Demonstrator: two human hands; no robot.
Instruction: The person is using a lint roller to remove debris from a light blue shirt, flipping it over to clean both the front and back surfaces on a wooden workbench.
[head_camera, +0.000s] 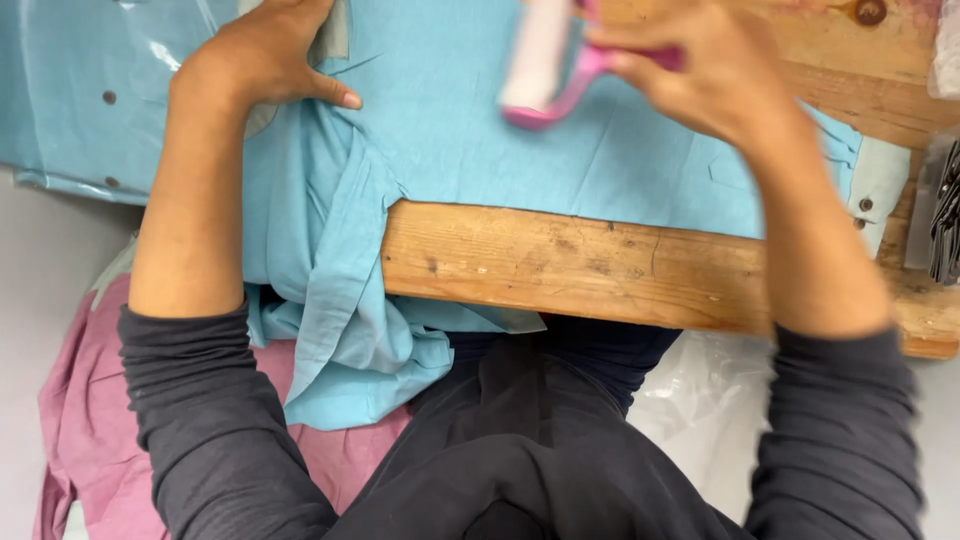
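Note:
A light blue shirt lies spread over a wooden table, with part of it hanging off the near edge. My left hand presses flat on the shirt at the upper left, fingers spread. My right hand grips the pink handle of a lint roller whose white roll rests on the blue fabric near the top middle. The roller and right hand are blurred by motion.
A pink garment hangs low at the left, below the table edge. Clear plastic lies lower right. Dark ridged items sit at the right edge of the table. A grey surface shows at the far left.

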